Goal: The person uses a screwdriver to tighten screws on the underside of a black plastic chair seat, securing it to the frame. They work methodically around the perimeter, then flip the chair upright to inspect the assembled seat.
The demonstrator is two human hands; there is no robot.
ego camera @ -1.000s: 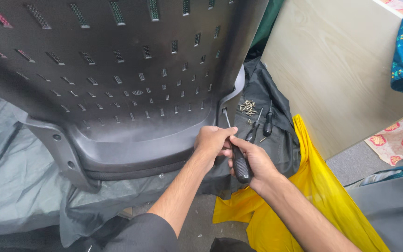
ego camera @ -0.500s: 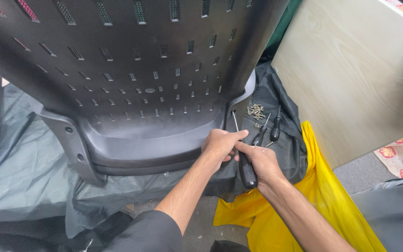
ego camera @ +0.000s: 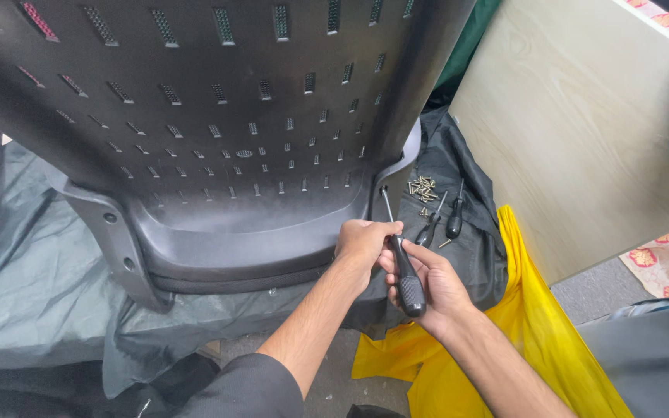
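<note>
Just right of the frame's centre, the fingers of the right hand are curled tightly around the black ribbed handle of a screwdriver, gripping it from below and from the right. The left hand sits directly beside it, touching it, with its fingers closed over the top of the same handle where the metal shaft begins. The thin shaft slants up and slightly left from both hands, and its tip meets a small hole on the right edge of a large black plastic chair back.

The chair back fills the upper left and centre of the frame. It is pierced by rows of small rectangular slots, and its thick curved lower rim lies just left of the hands. Both forearms enter from the bottom of the frame, the left one in a dark sleeve.

Right of the hands, on a crumpled black cloth, lie a small pile of brass-coloured screws, a second black-handled screwdriver and a slimmer tool. A bright yellow bag spreads below them at lower right. A pale wooden panel fills the upper right. Grey sheeting covers the lower left.
</note>
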